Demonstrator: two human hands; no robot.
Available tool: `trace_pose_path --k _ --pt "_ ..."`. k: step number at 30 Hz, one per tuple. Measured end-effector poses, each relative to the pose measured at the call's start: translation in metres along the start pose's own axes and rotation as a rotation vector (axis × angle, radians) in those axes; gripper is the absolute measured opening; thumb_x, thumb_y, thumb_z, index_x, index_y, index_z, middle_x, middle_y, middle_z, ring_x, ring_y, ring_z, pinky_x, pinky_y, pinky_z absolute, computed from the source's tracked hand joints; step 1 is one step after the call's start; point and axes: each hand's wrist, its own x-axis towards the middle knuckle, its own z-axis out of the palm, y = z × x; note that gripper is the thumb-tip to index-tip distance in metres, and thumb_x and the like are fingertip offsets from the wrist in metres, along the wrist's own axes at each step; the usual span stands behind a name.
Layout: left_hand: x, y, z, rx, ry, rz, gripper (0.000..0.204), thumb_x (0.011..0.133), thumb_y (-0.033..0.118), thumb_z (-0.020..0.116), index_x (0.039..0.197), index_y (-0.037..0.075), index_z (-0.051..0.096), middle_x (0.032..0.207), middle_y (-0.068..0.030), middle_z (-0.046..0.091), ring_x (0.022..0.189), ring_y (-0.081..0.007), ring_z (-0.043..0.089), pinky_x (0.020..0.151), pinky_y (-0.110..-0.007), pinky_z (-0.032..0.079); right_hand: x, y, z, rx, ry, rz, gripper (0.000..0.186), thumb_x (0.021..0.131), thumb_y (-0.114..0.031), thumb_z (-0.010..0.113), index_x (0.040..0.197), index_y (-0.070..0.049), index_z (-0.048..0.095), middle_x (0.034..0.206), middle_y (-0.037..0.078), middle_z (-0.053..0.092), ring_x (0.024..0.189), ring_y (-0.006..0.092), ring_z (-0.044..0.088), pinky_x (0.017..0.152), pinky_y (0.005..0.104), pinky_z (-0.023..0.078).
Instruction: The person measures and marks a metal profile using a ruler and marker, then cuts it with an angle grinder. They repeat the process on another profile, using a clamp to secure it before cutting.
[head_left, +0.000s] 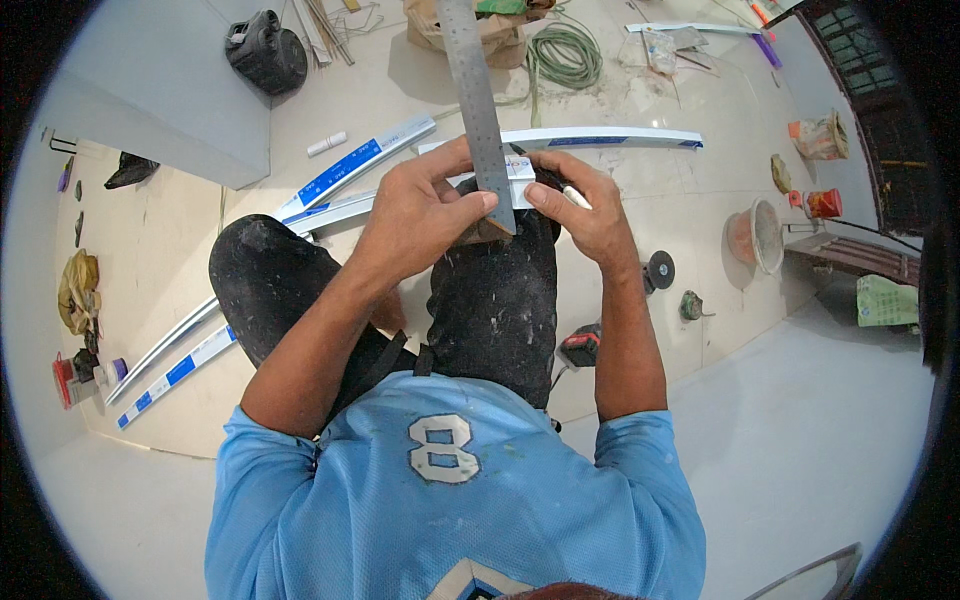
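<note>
My left hand [420, 210] is closed on a long steel square [466, 80], thumb on its face near the lower end. The square lies across a short white profile [519, 180] over my right knee [495, 300]. My right hand [590, 210] is closed around a white marker [575, 197], its thumb against the profile's right part. Some fingers of both hands are hidden behind these pieces. Behind them, long white trim strips with blue film [340, 165] lie on the tiles.
Around me are a capped white tube [327, 142], a coiled green hose [562, 55], a black jerrycan [265, 55], a black disc [658, 270], a red-and-black battery tool [581, 345], a bucket [765, 237] and more strips [175, 375]. A wall corner [175, 110] juts in at left.
</note>
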Motion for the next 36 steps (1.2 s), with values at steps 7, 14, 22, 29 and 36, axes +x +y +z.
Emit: trace_pose_path --k 7,14,22,29,36 --pt "0.004 0.0 0.001 -0.013 0.023 0.015 0.061 0.095 0.007 0.078 0.154 0.006 0.065 0.121 -0.0033 0.079 0.074 -0.0015 0.053 0.067 -0.021 0.046 0.007 -0.001 -0.001 0.011 0.013 -0.021 0.055 0.096 -0.035 0.083 0.134 0.004 0.073 0.121 0.019 0.079 0.113 0.0246 0.073 0.102 0.0384 0.056" --pt "0.002 0.003 -0.008 0.016 0.019 0.027 0.061 0.094 0.007 0.077 0.153 0.007 0.066 0.12 -0.0013 0.078 0.074 -0.0018 0.053 0.066 -0.021 0.046 0.007 0.007 -0.002 -0.019 0.021 -0.038 0.054 0.096 -0.035 0.083 0.132 0.004 0.074 0.12 0.018 0.079 0.112 0.0236 0.072 0.102 0.0384 0.055" --pt "0.004 0.014 0.0 0.06 -0.011 -0.042 0.053 0.093 0.008 0.08 0.145 0.007 0.072 0.107 0.0019 0.075 0.073 -0.002 0.053 0.065 -0.022 0.047 0.007 0.011 0.002 0.077 0.02 -0.046 0.052 0.096 -0.033 0.083 0.132 0.004 0.075 0.119 0.016 0.078 0.111 0.0229 0.071 0.102 0.0382 0.055" --pt "0.0 0.023 0.007 0.152 -0.001 -0.078 0.053 0.093 0.007 0.082 0.145 0.009 0.073 0.094 0.0021 0.074 0.07 -0.003 0.052 0.059 -0.024 0.046 0.004 0.004 -0.001 0.035 -0.016 -0.049 0.053 0.099 -0.031 0.075 0.136 0.007 0.072 0.122 0.016 0.076 0.114 0.0228 0.07 0.104 0.0374 0.053" --pt "0.001 0.013 0.01 0.187 0.036 0.013 0.055 0.092 0.007 0.083 0.146 0.008 0.072 0.1 -0.0006 0.077 0.07 -0.0048 0.053 0.06 -0.025 0.048 0.003 0.007 -0.001 0.089 -0.016 -0.058 0.05 0.099 -0.03 0.08 0.134 0.004 0.074 0.121 0.016 0.078 0.113 0.0237 0.072 0.104 0.0392 0.054"
